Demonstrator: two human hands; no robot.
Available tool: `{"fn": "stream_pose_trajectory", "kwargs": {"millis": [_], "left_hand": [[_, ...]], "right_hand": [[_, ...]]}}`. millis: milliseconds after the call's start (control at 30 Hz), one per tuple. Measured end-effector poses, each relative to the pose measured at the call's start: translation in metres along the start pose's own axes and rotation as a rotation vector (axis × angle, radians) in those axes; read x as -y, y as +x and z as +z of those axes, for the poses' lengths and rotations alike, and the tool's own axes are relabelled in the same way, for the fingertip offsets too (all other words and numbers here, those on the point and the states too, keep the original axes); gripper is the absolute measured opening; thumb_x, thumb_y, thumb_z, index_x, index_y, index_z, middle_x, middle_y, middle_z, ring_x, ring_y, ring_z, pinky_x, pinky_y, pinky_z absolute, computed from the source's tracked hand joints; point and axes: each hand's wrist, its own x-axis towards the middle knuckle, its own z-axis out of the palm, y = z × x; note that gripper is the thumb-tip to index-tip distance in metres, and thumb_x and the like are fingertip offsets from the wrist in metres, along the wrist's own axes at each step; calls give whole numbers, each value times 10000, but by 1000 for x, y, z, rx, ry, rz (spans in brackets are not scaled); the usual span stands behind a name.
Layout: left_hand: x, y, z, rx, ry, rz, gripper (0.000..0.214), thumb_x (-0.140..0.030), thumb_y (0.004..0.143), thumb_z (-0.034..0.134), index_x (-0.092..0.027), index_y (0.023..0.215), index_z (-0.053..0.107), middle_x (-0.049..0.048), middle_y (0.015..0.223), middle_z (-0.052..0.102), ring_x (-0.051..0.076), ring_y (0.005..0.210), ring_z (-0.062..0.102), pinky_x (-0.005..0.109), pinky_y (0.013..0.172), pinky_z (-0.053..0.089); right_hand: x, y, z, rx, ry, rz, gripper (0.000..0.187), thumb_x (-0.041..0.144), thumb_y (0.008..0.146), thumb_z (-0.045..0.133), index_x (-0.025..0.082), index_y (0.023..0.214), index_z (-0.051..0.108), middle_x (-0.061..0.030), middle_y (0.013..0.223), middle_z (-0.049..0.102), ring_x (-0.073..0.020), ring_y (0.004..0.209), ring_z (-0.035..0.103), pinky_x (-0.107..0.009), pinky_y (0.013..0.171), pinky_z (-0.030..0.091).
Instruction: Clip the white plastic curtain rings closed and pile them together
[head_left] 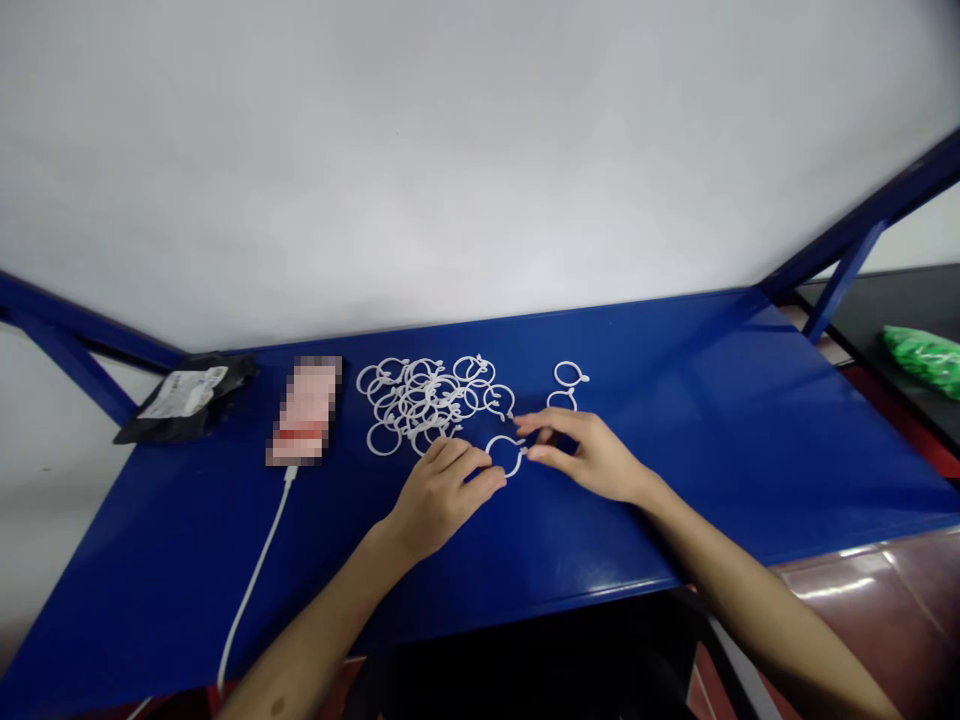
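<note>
Both my hands meet over one white plastic ring on the blue table. My left hand pinches the ring's left side with fingers curled. My right hand pinches its right side between thumb and fingertips. Just behind my left hand lies a pile of several white rings. Two separate white rings lie behind my right hand, one partly hidden by its fingers.
A phone lies left of the pile, with a white cable running off the front edge. A black packet sits at the far left. Blue frame bars rise at both sides. A green bag lies on a dark surface at right.
</note>
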Motion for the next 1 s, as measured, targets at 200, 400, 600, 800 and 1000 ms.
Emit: {"fn": "stream_pose_trajectory", "kwargs": {"millis": [200, 400, 600, 800, 1000], "left_hand": [[-2, -2, 3, -28, 6, -7, 96, -166, 891, 707, -193, 972, 663, 0, 879, 677, 154, 807, 555, 313, 771, 459], [14, 4, 10, -30, 147, -169, 185, -165, 918, 648, -163, 1103, 665, 68, 994, 678, 214, 942, 594, 371, 870, 496], [34, 20, 30, 79, 361, -145, 223, -172, 921, 634, -178, 1137, 691, 106, 1166, 676, 283, 1065, 570, 431, 902, 484], [39, 22, 40, 30, 376, -93, 137, -118, 921, 619, -208, 957, 716, 81, 1141, 698, 271, 1060, 571, 427, 924, 443], [28, 20, 22, -64, 169, -160, 113, -158, 950, 604, -221, 1019, 667, 26, 978, 736, 225, 972, 612, 391, 886, 459]], "right_hand": [[-1, -2, 20, -74, 46, -83, 158, 336, 958, 657, 223, 1045, 726, -32, 944, 743, -150, 821, 692, -288, 755, 556], [-15, 2, -3, -303, -56, -46, 129, 295, 970, 626, 223, 945, 730, -21, 893, 753, -153, 779, 695, -281, 736, 537], [-38, 5, -35, -522, -173, 91, 164, 308, 963, 602, 203, 910, 716, -24, 815, 742, -158, 678, 660, -275, 650, 501], [-53, 5, -45, -466, -524, 128, 244, 350, 1004, 535, 196, 1113, 690, -74, 930, 754, -216, 821, 682, -325, 732, 519], [-51, -2, -40, -507, -957, 297, 358, 448, 1007, 514, 176, 1131, 710, -161, 1011, 690, -295, 927, 620, -386, 725, 529]]}}
